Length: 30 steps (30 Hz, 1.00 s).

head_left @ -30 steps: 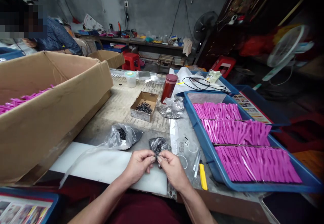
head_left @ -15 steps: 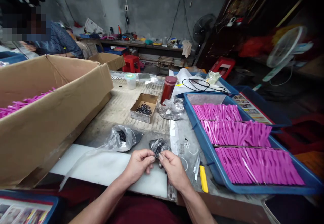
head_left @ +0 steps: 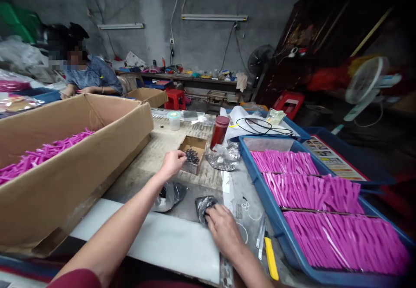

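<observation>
My left hand [head_left: 173, 163] is stretched forward to a small open cardboard box [head_left: 193, 148] that holds tiny black parts, its fingertips pinched at the box's near edge; what they pinch is too small to see. My right hand [head_left: 221, 227] rests near the table's front edge, fingers curled on a small clear bag of black parts [head_left: 204, 204]. Another crumpled clear bag [head_left: 169, 195] with black parts lies beneath my left forearm. A white board [head_left: 156, 236] covers the table in front of me.
A big cardboard carton [head_left: 97, 158] with pink plastic pieces stands at left. A blue tray [head_left: 260, 179] with rows of pink pieces fills the right. A red flask [head_left: 219, 132], a yellow knife [head_left: 271, 258] and a foil bag [head_left: 224, 155] lie nearby. Another person [head_left: 87, 76] sits at back left.
My hands have parted: the left one reached forward to the small cardboard box, the right one dropped onto the small bag. The camera tilted up.
</observation>
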### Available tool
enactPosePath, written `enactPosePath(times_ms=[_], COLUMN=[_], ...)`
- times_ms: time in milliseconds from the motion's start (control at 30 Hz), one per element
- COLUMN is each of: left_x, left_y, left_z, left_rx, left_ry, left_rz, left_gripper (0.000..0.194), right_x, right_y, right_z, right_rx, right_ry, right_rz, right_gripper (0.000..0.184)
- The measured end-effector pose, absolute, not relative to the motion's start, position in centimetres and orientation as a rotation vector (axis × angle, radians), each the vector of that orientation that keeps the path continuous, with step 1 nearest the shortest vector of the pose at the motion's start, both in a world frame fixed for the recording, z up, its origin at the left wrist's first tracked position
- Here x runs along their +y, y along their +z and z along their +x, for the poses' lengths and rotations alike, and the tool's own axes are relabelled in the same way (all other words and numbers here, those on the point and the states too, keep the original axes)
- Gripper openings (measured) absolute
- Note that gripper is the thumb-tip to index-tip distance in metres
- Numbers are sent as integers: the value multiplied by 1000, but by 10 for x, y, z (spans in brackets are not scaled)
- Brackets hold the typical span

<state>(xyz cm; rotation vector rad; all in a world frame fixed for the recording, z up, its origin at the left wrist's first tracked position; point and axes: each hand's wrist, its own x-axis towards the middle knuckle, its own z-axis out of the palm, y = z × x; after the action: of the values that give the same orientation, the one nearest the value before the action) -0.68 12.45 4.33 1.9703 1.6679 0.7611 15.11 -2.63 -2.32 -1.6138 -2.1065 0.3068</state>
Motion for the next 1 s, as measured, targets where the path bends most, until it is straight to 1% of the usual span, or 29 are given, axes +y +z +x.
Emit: enactPosePath(times_ms=[100, 200, 333, 467, 567, 667, 833, 1000], left_x=[149, 155, 135, 104, 96, 112, 151, 153], left_y=[44, 44, 46, 46, 46, 48, 46, 44], left_z=[-1, 3, -9, -35, -44, -33, -2, 1], left_rx=[1731, 1746, 1710, 1666, 1685, 1736, 1775, 1784], left_ry=[736, 702, 683, 617, 583, 598, 570, 568], left_rz=[2046, 2093, 2159, 2193, 2174, 2161, 2182, 2196], left_gripper=[14, 16, 21, 19, 21, 24, 18, 22], right_x=[-22, -19, -17, -16, -15, -14, -14, -15], right_y=[-24, -23, -21, -23, -25, -26, -28, -29], right_z=[147, 145, 144, 143, 143, 142, 142, 144], right_rx=[-2212, -2257, -2282, -2301, -2305, -2298, -2274, -2237], right_ry=[243, 213, 208, 203, 204, 205, 180, 169], right_rz=[-1751, -1842, -1896, -1891, -1872, -1869, -1860, -1828], right_gripper=[16, 15, 15, 14, 15, 16, 15, 12])
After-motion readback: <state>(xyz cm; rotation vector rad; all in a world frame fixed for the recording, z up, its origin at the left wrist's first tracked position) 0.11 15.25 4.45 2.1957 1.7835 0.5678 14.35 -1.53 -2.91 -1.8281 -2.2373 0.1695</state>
